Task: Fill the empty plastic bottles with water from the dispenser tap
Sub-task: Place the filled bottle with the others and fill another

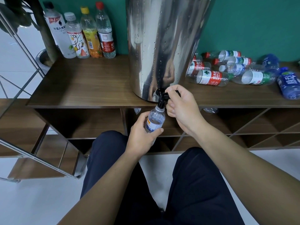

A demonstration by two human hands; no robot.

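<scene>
Just past the shelf edge (90, 106), left hand (142, 135) grips bottle (155, 121); right hand (181, 108) pinches tap lever (167, 95).

a teal green wall (251, 21) rises behind a dark wood worktop (84, 82) with open cubbies (90, 122) beneath; the floor (32, 200) is glossy white tile.
</scene>
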